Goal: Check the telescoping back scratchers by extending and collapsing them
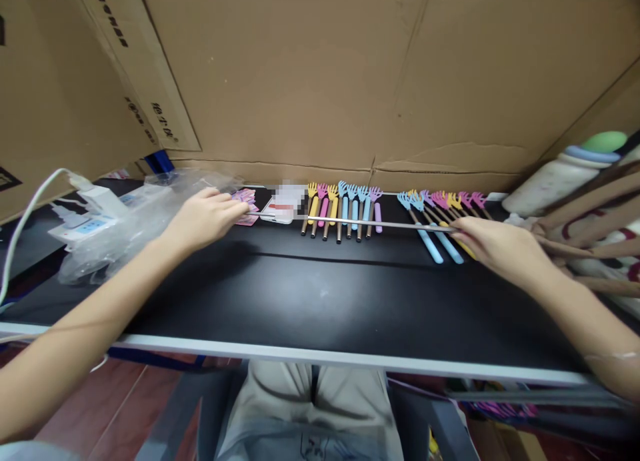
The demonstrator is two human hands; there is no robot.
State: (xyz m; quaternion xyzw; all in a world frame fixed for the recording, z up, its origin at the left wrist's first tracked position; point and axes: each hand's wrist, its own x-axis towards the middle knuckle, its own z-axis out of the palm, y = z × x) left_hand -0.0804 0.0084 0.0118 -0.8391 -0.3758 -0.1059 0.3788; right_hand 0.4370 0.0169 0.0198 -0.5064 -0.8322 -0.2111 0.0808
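A thin metal rod [350, 223], the extended shaft of a back scratcher, stretches between my two hands above the black table [300, 294]. My left hand [207, 215] pinches its left end beside small pink cards [245, 197]. My right hand [493, 243] grips the other end over a fanned group of colourful hand-shaped back scratchers [440, 211]. A neat row of collapsed scratchers [343, 209] with yellow, pink, blue and purple grips lies behind the rod's middle.
Cardboard boxes [320, 74] wall the table's back and left. A clear plastic bag [125, 217], a white power strip [83, 227] with cable sit at left. A white bottle with green cap [565, 171] and brown straps [590, 227] crowd the right edge.
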